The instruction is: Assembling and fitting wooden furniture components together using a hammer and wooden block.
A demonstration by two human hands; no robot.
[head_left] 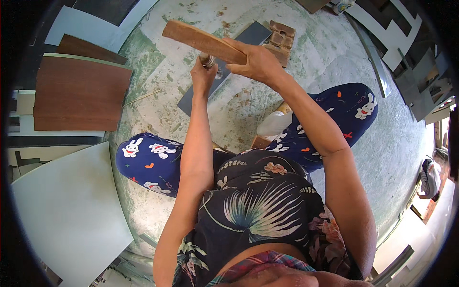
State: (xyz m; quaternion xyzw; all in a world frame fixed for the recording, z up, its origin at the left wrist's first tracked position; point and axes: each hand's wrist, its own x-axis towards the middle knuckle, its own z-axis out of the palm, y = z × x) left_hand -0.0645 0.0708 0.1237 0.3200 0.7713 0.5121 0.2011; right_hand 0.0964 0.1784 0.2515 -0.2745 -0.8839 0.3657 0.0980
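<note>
Right, here the right hand (258, 60) is wrapped tight around a flat brown wooden bat or mallet-like block (201, 40), gripping it at the near end so the long part juts out up and to the left, raised above the floor. It looks stiff and solid, probably with a fair bit of weight out at the far end, so holding it at the near end as a handle seems sensible; the wood looks dry and should not be slippery.

Just below it, the left hand (203, 74) is closed around a small upright tool with a rounded top (207, 59), most likely a chisel or punch, though its tip is hidden. It stands on, or right at, a long dark grey flat panel (224, 67) lying on the worn green-and-white concrete floor (158, 62). That panel looks thin and rigid, with edges that could chip.

Beyond the panel sits a reddish-brown hollow brick (281, 39). Off to the left lie a brown wood-grain laminate board (79, 93) and a large pale board (67, 210).
</note>
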